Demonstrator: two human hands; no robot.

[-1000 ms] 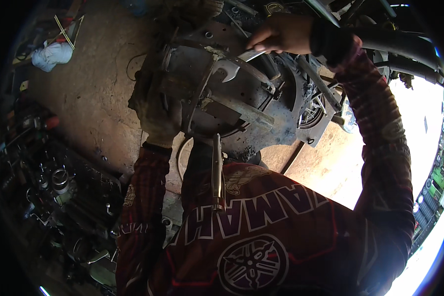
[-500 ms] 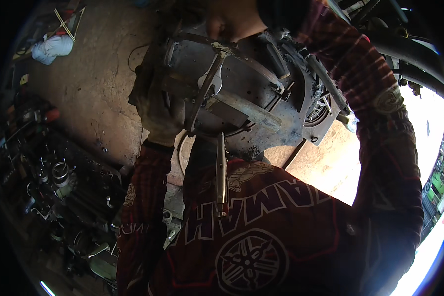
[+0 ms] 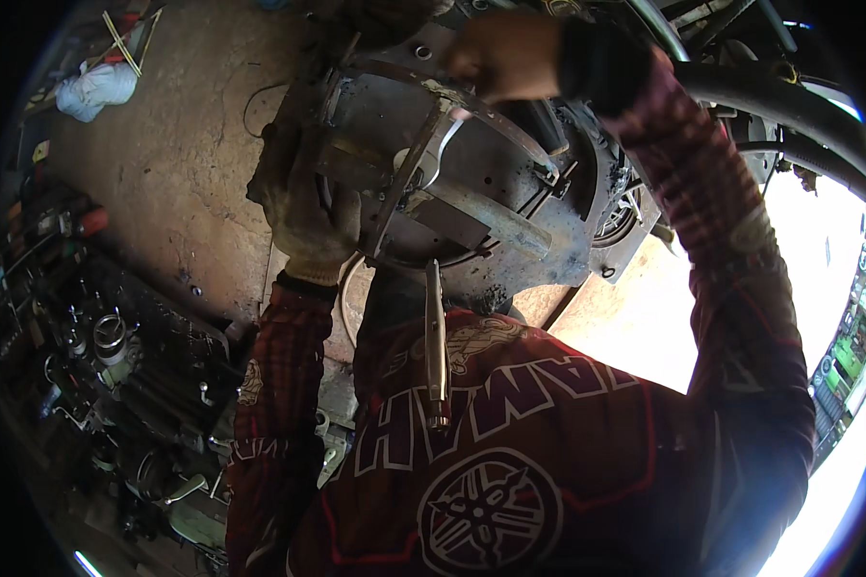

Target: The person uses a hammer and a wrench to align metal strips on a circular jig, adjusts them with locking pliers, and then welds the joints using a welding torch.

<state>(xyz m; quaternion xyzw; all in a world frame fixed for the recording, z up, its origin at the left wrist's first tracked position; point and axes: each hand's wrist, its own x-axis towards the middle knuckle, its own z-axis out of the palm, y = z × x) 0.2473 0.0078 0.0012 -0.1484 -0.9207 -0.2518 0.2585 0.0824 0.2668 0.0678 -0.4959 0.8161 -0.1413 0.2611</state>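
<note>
A dark metal frame (image 3: pixel 496 219) with curved bars and a flat crossbar lies in front of me. My left hand (image 3: pixel 316 226), in a stained work glove, is wrapped round the frame's left rim; its fingers are dark and partly hidden. A shiny wrench (image 3: pixel 442 154) reaches in beneath the bars, its lower end behind the upright bar. My bare right hand (image 3: pixel 505 58) is closed at the wrench's upper end, just beyond the arched bar; that bar hides part of the grip. A slim silver metal piece (image 3: pixel 436 346) points up between my body and the frame.
At the left, several greasy machine parts (image 3: pixel 111 337) crowd the concrete floor (image 3: pixel 183 183). A white bundle (image 3: pixel 101 88) lies at the far left. Thick dark hoses (image 3: pixel 770 91) run along the far right, and strong daylight falls in from the right.
My right hand has moved right, and more of its wrist shows. The wrench has swung right with it and now shows its shaft. My left hand stays on the rim.
</note>
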